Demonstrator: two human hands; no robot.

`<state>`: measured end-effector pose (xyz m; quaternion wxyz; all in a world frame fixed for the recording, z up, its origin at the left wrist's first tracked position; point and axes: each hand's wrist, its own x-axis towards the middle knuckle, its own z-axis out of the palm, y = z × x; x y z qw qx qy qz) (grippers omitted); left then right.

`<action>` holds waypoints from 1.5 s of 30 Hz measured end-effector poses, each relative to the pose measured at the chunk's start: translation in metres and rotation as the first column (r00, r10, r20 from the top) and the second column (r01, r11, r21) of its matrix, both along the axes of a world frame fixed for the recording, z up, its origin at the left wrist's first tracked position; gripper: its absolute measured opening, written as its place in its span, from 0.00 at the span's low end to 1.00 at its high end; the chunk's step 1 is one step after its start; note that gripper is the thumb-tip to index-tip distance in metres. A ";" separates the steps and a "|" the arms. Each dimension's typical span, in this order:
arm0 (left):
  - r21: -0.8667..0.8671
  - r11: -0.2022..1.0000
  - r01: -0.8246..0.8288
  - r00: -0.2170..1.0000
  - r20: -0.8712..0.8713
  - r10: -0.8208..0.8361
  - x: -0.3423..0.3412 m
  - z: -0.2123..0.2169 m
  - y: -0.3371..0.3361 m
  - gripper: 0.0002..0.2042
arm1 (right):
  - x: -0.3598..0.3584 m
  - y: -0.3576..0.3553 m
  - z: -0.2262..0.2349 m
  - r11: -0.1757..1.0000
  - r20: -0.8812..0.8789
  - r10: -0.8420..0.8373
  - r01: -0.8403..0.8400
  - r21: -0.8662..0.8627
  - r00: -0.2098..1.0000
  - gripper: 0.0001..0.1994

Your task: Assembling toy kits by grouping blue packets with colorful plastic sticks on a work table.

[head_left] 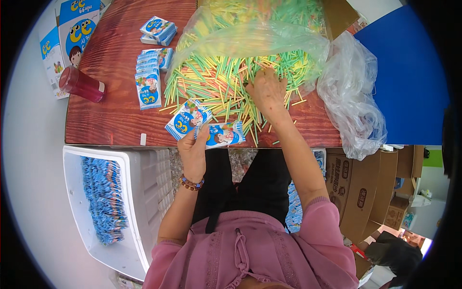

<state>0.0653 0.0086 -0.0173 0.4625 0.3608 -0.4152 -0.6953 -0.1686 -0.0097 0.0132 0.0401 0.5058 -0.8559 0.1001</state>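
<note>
My left hand (193, 153) is closed on blue-and-white printed packets (189, 119) at the table's near edge; a second packet (225, 134) fans out to the right from the same grip. On the pile of thin yellow, green and pink sticks (224, 84) rests my right hand (269, 92), its fingers dug in among them. Its fingertips are partly hidden, so I cannot see whether they pinch any sticks. A clear plastic bag (250, 41) lies open over the far part of the pile.
Left of the pile lie a row of packets (148, 86) and a small stack (158, 30). A red-lidded bottle (82, 84) lies tilted on the wooden table (113, 120). Below left stands a white bin (132, 192) with many packets. Crumpled plastic (353, 91) and cardboard boxes (361, 192) are at right.
</note>
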 end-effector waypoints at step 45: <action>0.013 1.000 0.007 1.000 -0.010 -0.007 0.000 0.003 -0.001 0.06 | 0.033 0.041 0.001 0.999 -0.012 -0.017 0.018 0.028 1.000 0.18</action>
